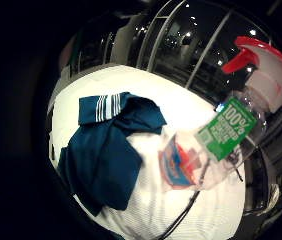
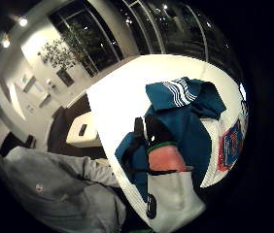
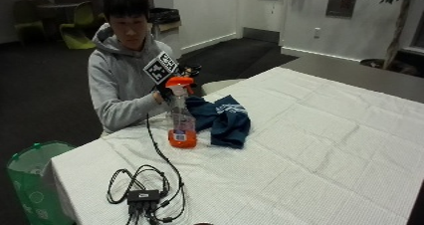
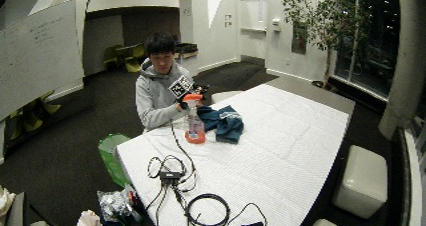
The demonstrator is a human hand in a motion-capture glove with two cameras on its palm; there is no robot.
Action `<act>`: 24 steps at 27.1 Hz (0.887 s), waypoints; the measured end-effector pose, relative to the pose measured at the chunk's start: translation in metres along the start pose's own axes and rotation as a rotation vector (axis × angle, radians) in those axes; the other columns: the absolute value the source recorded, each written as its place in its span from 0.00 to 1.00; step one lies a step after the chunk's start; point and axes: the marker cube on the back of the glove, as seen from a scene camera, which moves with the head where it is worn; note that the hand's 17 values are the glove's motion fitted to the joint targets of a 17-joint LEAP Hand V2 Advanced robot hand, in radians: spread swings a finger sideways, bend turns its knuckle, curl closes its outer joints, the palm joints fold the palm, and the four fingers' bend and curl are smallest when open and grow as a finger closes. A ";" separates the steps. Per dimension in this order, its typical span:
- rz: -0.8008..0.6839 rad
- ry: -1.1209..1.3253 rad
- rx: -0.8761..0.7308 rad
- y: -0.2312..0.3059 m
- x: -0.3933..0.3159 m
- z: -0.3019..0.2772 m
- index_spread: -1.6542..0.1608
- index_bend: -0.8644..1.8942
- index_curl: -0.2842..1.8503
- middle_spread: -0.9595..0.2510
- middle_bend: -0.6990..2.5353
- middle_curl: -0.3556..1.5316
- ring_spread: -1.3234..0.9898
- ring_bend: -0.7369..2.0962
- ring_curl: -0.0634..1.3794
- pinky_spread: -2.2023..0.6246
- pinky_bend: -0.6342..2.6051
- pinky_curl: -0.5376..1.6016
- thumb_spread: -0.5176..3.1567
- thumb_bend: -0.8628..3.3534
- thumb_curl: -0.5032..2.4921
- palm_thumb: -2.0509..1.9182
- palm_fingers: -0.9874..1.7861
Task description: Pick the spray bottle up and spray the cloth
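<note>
White-clothed table (image 3: 318, 135) under dim room lights. Standing upright on it: spray bottle (image 3: 180, 118), just beside crumpled blue cloth (image 3: 222, 119). Gloved right hand (image 3: 164, 91) up at the bottle's orange spray head; finger closure impossible to tell.

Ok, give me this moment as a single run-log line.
right hand: grips spray bottle at neck | bottle: upright, base on table | blue cloth: crumpled beside bottle | spraying: cannot tell
</note>
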 end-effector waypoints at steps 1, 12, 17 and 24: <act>0.000 -0.001 0.000 0.000 0.000 0.000 0.80 0.38 0.16 0.79 0.27 0.21 0.59 0.34 0.06 0.82 0.32 0.30 0.25 0.27 0.21 0.63 0.45; 0.007 -0.004 0.006 0.005 -0.007 -0.004 0.72 0.38 0.21 0.79 0.27 0.25 0.60 0.34 0.12 0.86 0.34 0.35 0.36 0.26 0.24 0.66 0.43; 0.005 0.012 0.026 0.011 -0.009 -0.010 0.71 0.38 0.23 0.79 0.27 0.26 0.61 0.34 0.13 0.86 0.34 0.36 0.38 0.24 0.25 0.66 0.43; 0.038 0.040 0.113 0.027 -0.005 -0.027 0.70 0.37 0.24 0.79 0.27 0.28 0.61 0.35 0.15 0.87 0.34 0.37 0.39 0.23 0.26 0.67 0.42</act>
